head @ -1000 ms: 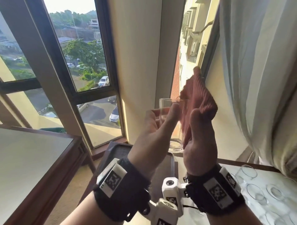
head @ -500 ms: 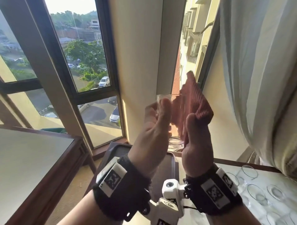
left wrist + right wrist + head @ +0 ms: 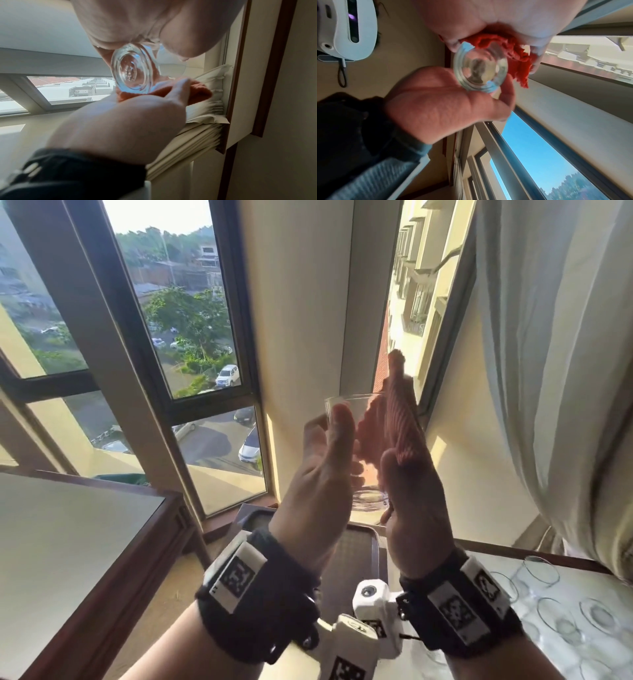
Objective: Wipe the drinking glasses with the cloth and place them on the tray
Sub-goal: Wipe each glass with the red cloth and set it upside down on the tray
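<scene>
Clear drinking glass (image 3: pixel 356 446), upright, raised before the window, well above the dark tray (image 3: pixel 352 556); wall largely hidden by both hands. Left hand (image 3: pixel 318 474): fingers and thumb curled round glass. Right hand (image 3: pixel 407 505): presses ribbed red cloth (image 3: pixel 394 422) against glass; fingers hidden behind cloth, apparently gripping it. Further glasses (image 3: pixel 537 571) at table's right edge, partly cut off.

No readable text, brand or number anywhere — wrist bands (image 3: pixel 239 577) carry only black-and-white square marker patterns
</scene>
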`<state>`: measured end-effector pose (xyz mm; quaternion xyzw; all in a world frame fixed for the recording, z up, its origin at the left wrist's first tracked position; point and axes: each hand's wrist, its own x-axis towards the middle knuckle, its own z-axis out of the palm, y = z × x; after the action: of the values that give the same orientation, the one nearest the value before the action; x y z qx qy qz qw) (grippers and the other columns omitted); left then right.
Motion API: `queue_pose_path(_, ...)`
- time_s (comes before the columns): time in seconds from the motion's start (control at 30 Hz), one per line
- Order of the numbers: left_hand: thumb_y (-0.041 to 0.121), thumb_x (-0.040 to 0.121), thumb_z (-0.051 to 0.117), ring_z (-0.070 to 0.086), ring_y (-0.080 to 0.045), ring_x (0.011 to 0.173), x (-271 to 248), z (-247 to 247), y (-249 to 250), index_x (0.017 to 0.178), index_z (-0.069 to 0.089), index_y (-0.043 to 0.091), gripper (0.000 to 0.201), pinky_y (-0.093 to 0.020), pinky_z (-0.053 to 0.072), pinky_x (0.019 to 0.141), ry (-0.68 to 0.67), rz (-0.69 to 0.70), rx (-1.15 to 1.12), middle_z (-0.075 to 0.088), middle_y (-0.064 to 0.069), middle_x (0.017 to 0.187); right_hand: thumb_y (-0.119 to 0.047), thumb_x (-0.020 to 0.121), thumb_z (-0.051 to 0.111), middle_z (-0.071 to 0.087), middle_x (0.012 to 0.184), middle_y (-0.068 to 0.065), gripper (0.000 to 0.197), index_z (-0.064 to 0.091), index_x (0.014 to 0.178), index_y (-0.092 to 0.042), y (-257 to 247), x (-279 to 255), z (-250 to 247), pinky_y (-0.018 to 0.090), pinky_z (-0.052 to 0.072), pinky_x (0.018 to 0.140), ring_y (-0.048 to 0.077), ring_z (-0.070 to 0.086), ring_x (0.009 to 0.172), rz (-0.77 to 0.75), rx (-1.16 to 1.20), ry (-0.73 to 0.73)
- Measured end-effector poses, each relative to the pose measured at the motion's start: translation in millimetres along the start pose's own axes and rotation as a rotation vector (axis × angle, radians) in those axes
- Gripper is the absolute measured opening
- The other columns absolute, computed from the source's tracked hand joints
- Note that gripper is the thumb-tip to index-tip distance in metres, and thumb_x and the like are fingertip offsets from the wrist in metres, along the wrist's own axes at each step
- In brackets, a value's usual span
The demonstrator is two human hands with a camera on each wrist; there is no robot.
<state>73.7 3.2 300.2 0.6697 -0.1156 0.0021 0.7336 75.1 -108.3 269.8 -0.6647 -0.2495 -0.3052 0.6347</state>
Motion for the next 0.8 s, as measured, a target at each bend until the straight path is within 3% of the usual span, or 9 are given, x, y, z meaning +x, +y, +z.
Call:
queue_pose_path(0.1,0.091,0.082,0.034,0.07,-0.027,0.117,4,-1,1,0.139,0.049,0.042,0.077,-0.058,0.051,0.107,0.023,-0.042,-0.06,0.067,-0.009,0.13,-0.035,0.107,0.033,0.058,0.138,0.005,0.045,0.043,0.148,-0.019,-4,-2,2,0.035,0.055,0.085,0.021,0.058,0.104,-0.1,-0.155,-0.057)
queue_pose_path(0.23,0.094,0.07,0.051,0.075,-0.027,0.111,17,-12,14,0.142,0.04,0.045,0.088,-0.064,0.048,0.108,0.086,-0.078,-0.156,0.066,-0.011,0.137,-0.025,0.099,0.031,0.026,0.166,0.005,0.06,0.03,0.155,-0.004,2,-29,13,0.032,0.026,0.122,0.021,0.021,0.155,-0.02,-0.002,-0.13)
queue_pose_path(0.33,0.082,0.07,0.07,0.078,-0.009,0.087,16,-14,20,0.143,0.041,0.038,0.091,-0.058,0.051,0.109,0.028,-0.08,-0.064,0.078,0.003,0.107,-0.04,0.102,0.047,0.064,0.13,0.017,0.04,0.06,0.135,-0.023,6,-37,15,0.056,0.041,0.112,0.055,0.043,0.134,0.246,0.137,-0.073)
queue_pose_path(0.4,0.07,0.082,0.069,0.074,0.0,0.076,8,-9,14,0.127,0.058,0.039,0.056,-0.036,0.058,0.096,-0.045,-0.049,0.003,0.076,0.015,0.08,-0.061,0.098,0.048,0.068,0.123,0.007,0.068,0.053,0.135,-0.004,3,-28,12,0.045,0.052,0.101,0.039,0.059,0.124,0.243,0.163,0.006)
queue_pose_path(0.47,0.066,0.082,0.065,0.071,0.006,0.079,-1,-4,5,0.128,0.048,0.031,0.061,-0.018,0.057,0.076,-0.061,-0.034,0.011,0.074,0.011,0.088,-0.053,0.103,0.037,0.061,0.139,-0.004,0.071,0.038,0.143,0.005,5,-15,5,0.031,0.049,0.106,0.017,0.056,0.131,0.103,0.045,0.052)
queue_pose_path(0.53,0.072,0.08,0.055,0.067,0.011,0.087,-5,-1,-1,0.131,0.045,0.03,0.067,-0.023,0.054,0.085,-0.07,-0.036,0.033,0.066,0.01,0.106,-0.051,0.106,0.028,0.059,0.138,0.018,0.073,0.041,0.138,0.012,1,0,0,0.035,0.046,0.109,0.032,0.056,0.13,0.014,-0.12,0.045)
queue_pose_path(0.63,0.083,0.083,0.037,0.064,-0.005,0.114,-2,-3,2,0.136,0.055,0.034,0.074,-0.045,0.048,0.109,-0.047,-0.071,0.043,0.066,0.009,0.123,-0.041,0.109,0.024,0.061,0.125,0.034,0.062,0.048,0.137,0.009,-6,-2,3,0.019,0.046,0.081,0.052,0.066,0.095,-0.135,-0.265,0.024)
queue_pose_path(0.73,0.089,0.085,0.033,0.065,-0.02,0.124,7,-13,9,0.136,0.062,0.035,0.08,-0.054,0.045,0.112,0.028,-0.089,-0.039,0.069,-0.001,0.132,-0.041,0.106,0.032,0.033,0.164,0.003,0.051,0.028,0.156,-0.038,-7,-17,16,0.069,0.049,0.091,0.046,0.048,0.134,-0.149,-0.137,-0.083)
queue_pose_path(0.8,0.088,0.085,0.033,0.065,-0.02,0.12,9,-18,16,0.13,0.06,0.038,0.072,-0.055,0.046,0.111,0.069,-0.064,-0.041,0.067,-0.003,0.13,-0.04,0.107,0.037,0.039,0.16,-0.002,0.049,0.034,0.155,-0.033,5,-28,17,0.073,0.05,0.077,0.055,0.053,0.11,-0.074,-0.066,-0.088)
